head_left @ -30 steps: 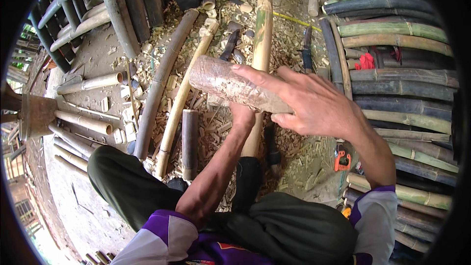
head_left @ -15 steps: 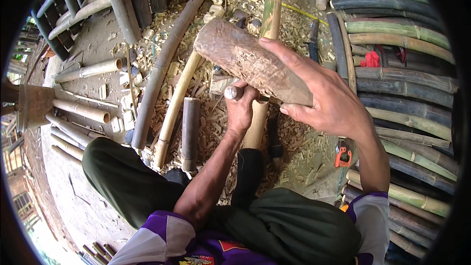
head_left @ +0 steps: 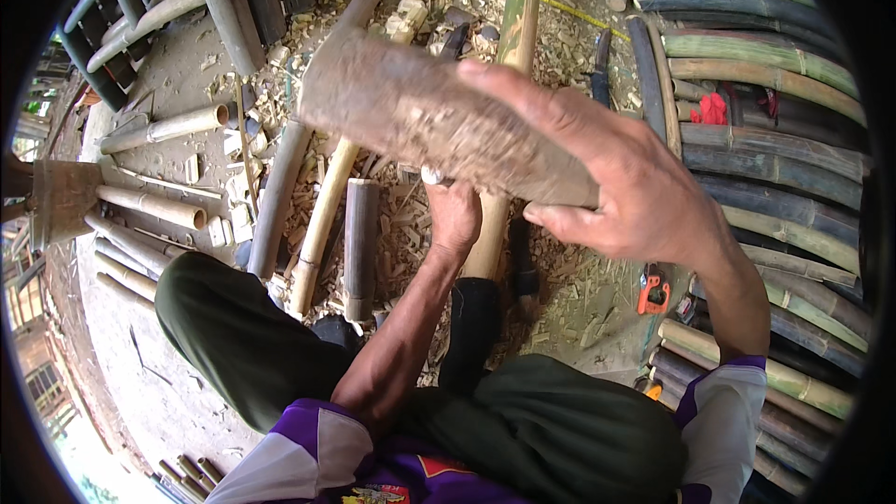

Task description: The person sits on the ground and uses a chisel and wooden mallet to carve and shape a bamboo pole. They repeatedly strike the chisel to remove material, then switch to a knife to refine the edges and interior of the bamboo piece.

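Note:
My right hand [head_left: 616, 173] grips a heavy wooden mallet [head_left: 401, 103], a rough block with a chipped, splintered side. The mallet is blurred by motion and looms large above my left hand [head_left: 455, 215]. That hand is closed around a chisel, whose pale round handle end [head_left: 431, 174] shows just under the mallet; its blade is hidden. Below the hands, a long bamboo pole [head_left: 490, 238] runs away from me between my legs. The mallet covers its middle, where the chisel is.
Wood chips [head_left: 406, 215] litter the ground around the pole. Loose bamboo lengths, one dark and short [head_left: 361, 247], lie to the left. Many bamboo poles [head_left: 775, 168] are stacked at the right, with an orange-handled tool [head_left: 653, 291] and red cloth [head_left: 711, 109] nearby.
The mallet has swung up and leftward in my right hand, looking larger and covering more of the chisel. My left hand stays nearly in place.

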`<state>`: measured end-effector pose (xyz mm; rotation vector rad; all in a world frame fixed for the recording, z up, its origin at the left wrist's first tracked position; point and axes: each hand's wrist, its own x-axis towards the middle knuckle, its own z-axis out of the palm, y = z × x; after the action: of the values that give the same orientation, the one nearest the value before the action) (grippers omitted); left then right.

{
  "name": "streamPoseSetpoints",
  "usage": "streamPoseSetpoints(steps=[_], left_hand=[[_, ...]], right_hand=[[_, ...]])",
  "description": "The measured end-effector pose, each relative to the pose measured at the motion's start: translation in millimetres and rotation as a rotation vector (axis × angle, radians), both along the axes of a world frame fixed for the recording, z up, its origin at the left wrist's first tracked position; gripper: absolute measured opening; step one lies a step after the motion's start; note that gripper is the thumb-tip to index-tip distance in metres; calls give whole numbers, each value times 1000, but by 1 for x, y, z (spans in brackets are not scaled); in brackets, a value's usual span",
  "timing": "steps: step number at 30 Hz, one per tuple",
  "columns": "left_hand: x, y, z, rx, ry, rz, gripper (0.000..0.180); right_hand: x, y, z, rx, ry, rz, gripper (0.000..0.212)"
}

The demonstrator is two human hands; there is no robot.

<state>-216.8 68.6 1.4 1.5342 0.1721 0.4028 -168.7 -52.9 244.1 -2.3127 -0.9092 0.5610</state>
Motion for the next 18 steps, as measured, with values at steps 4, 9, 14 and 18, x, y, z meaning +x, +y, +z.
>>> streamPoseSetpoints(steps=[4,9,14,18], left_hand=[[-4,8,4,57,46,-67,16],[-1,8,14,214,-1,-54,15],[2,8,9,450,-101,-65,15],[7,0,0,-236,209,-112,29]], right_hand=[[5,-6,-2,82,-17,-48,103],[9,-2,-7,53,-20,-37,101],[10,-1,-8,-13,-37,-16,102],[17,17,-8,-170,-49,106,105]])
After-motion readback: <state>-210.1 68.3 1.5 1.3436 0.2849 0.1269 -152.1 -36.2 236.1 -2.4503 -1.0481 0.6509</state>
